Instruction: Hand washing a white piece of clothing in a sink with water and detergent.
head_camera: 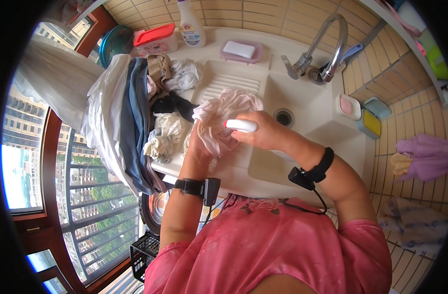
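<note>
Pale pink fabric (242, 101) lies bunched over the washboard part of the sink (233, 82). My left hand (202, 141) grips its near left side, with the fingers partly hidden in the folds. In my right hand (262, 126) is a white spray bottle (246, 126), its red nozzle pointed left at the fabric from close by. Most of the bottle's body is hidden under my hand and forearm. Left of the fabric lie black cloth (169, 104) and crumpled cream cloth (169, 126).
White and blue garments (134, 121) drape over the sink's left edge. A soap dish (242, 51), a spray cleaner bottle (192, 25) and a red-lidded box (156, 38) line the back ledge. The faucet (325, 47) arches over the basin's back right. Sponges (371, 123) sit right.
</note>
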A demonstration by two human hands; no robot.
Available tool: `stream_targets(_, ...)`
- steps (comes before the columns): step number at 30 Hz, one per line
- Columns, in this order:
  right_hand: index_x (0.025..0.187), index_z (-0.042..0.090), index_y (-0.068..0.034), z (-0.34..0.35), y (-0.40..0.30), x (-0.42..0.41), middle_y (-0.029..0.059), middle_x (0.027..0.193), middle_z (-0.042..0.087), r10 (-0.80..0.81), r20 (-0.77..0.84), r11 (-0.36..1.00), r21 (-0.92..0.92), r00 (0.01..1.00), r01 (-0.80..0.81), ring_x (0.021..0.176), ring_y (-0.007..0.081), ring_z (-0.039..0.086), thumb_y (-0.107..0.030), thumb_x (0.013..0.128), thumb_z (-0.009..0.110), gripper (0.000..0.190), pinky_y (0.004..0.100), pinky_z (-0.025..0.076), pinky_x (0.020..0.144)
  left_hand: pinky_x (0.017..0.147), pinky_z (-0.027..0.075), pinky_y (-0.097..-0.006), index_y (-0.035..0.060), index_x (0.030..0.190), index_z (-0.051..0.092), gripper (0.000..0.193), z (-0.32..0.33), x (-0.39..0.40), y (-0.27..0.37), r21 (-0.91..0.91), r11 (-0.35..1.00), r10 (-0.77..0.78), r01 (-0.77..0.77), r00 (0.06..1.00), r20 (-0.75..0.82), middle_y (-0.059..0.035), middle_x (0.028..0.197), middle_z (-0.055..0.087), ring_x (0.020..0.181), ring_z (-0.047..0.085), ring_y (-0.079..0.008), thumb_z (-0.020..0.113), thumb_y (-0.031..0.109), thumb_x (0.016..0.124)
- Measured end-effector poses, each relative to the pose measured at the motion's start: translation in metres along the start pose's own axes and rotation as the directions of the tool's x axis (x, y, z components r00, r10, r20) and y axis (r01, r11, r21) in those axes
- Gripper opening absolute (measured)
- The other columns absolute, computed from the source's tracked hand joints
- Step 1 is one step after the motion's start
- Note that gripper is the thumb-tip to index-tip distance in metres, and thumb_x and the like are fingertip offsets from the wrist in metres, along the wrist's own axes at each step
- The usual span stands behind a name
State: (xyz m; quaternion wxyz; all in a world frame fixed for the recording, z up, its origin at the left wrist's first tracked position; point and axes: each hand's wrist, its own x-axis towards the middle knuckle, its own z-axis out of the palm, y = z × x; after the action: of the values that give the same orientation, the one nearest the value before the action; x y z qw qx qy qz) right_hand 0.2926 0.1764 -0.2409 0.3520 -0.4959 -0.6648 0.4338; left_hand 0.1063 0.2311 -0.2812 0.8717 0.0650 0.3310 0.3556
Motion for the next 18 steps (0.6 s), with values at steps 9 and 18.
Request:
stream_targets(9,0.102,0.069,-0.004,-0.011,0.01,-0.005,0.0116,0.08,0.067,0.037,-0.058,0.987,-0.157,0.998,-0.045,0.073,0.0207,0.063,-0.024,0.085,0.072,0.027,0.0339,0.05,0.069,0.087,0.052,-0.0508,0.009,0.132,0.055,0.046,-0.004,0.01,0.002,-0.089,0.989,-0.106,0.121,0.982,0.159,-0.0146,0.12,0.062,0.103,0.062,-0.0318,0.051,0.039,0.097)
stream_targets(18,0.102,0.069,-0.006,0.005,-0.013,0.0,0.0149,0.082,0.069,0.06,0.028,0.996,0.057,0.998,-0.062,0.076,0.0297,0.067,-0.024,0.081,0.069,0.027,0.0392,0.052,0.072,0.094,0.052,-0.0503,0.0025,0.136,0.051,0.048,-0.002,0.017,0.0,-0.096,0.992,-0.035,0.079,0.917,0.398,-0.0181,0.133,0.058,0.117,0.059,-0.0353,0.046,0.034,0.1)
